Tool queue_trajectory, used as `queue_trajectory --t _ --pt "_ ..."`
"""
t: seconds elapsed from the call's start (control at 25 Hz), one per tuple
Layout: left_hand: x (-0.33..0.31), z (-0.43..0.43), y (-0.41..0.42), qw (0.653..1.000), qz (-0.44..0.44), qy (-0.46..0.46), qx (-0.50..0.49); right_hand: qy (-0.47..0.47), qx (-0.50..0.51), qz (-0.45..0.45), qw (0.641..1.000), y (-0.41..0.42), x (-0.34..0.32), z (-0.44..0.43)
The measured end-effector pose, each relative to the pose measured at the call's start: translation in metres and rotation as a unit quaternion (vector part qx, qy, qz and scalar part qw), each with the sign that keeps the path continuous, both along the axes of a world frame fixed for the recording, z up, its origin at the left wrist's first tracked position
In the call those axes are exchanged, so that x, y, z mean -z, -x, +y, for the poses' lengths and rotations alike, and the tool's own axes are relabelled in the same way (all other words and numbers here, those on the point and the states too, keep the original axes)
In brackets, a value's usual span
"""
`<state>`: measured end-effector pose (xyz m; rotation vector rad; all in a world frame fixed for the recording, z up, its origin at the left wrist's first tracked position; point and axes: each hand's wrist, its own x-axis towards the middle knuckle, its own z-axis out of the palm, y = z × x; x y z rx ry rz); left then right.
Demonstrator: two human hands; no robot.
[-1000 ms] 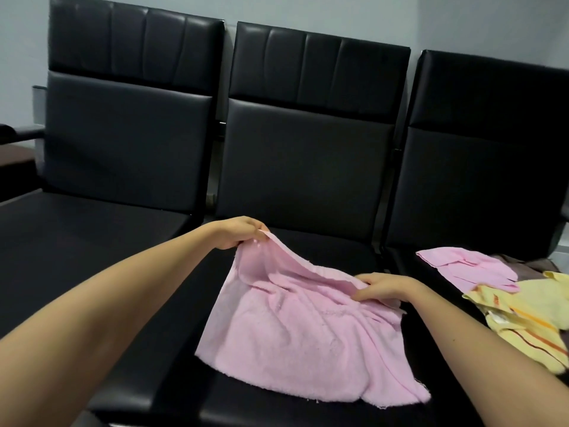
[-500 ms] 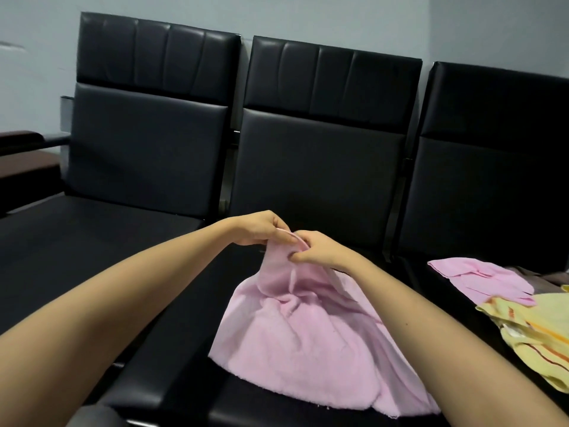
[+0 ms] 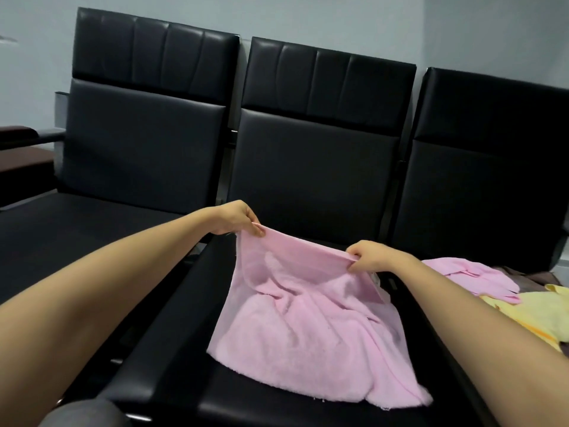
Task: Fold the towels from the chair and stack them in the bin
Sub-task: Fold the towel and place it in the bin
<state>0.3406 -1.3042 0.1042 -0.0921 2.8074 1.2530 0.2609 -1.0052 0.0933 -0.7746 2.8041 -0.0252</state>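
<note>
A pink towel (image 3: 308,334) lies crumpled on the middle black seat (image 3: 277,408), its far edge lifted and stretched taut. My left hand (image 3: 237,221) pinches the left corner of that edge. My right hand (image 3: 369,257) grips the right corner, about a forearm's length away. On the right seat lie another pink towel (image 3: 462,275) and a yellow towel (image 3: 542,312) with an orange stripe, loosely piled. No bin is in view.
Three black padded chairs stand in a row against a pale wall; the left chair (image 3: 77,229) has a bare seat. A dark brown armrest or bench (image 3: 18,149) sits at the far left. A grey rounded object (image 3: 83,416) shows at the bottom edge.
Half a second ago both hands met at one corner of the pink towel. My right hand has since slid right along the edge, pulling it taut between the two hands.
</note>
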Motion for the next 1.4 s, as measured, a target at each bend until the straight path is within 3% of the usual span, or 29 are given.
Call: queue_trajectory --t 0.12,0.32,0.6,0.72,0.84,0.92,1.0,1.08,1.16,1.24,1.32,1.4 --pt "-0.004 -0.001 -0.001 1.0 -0.009 0.02 0.006 -0.035 0.015 0.014 0.999 -0.003 -0.011 0.019" --pt "-0.017 0.007 -0.012 0.999 0.001 0.049 0.003 -0.097 0.077 0.119 0.985 -0.023 -0.01 0.051" --pt "-0.013 0.014 -0.024 0.992 0.074 0.095 -0.027 0.051 0.137 0.088 0.985 -0.038 0.004 0.076" --pt "-0.015 0.018 -0.031 0.985 0.027 0.171 -0.006 0.105 0.129 0.089 0.982 -0.045 -0.002 0.077" --pt "-0.019 0.02 -0.034 0.97 -0.022 0.24 -0.019 0.081 0.09 0.071 0.99 -0.051 -0.01 0.07" --pt "-0.019 0.023 -0.034 0.966 -0.058 0.248 -0.053 0.041 0.103 0.066 0.992 -0.049 -0.013 0.066" --pt "-0.012 0.021 -0.023 0.963 -0.11 0.23 -0.085 -0.012 0.134 0.115 0.984 -0.044 -0.011 0.062" --pt "-0.012 0.024 -0.02 0.961 -0.154 0.208 -0.093 0.0 0.192 0.15 0.97 -0.034 -0.01 0.057" --pt "-0.011 0.02 -0.007 0.967 -0.126 0.208 -0.079 0.066 0.28 0.118 0.95 -0.022 -0.013 0.046" --pt "-0.016 0.021 0.003 0.973 -0.082 0.21 -0.047 0.235 0.387 0.04 0.891 0.0 -0.02 0.035" --pt "-0.015 0.021 0.023 0.99 -0.058 0.092 -0.094 0.432 0.416 -0.057 0.798 0.011 -0.028 0.027" --pt "-0.032 0.026 0.044 0.973 0.01 -0.065 -0.22 0.537 0.356 -0.036 0.764 0.03 -0.049 0.021"
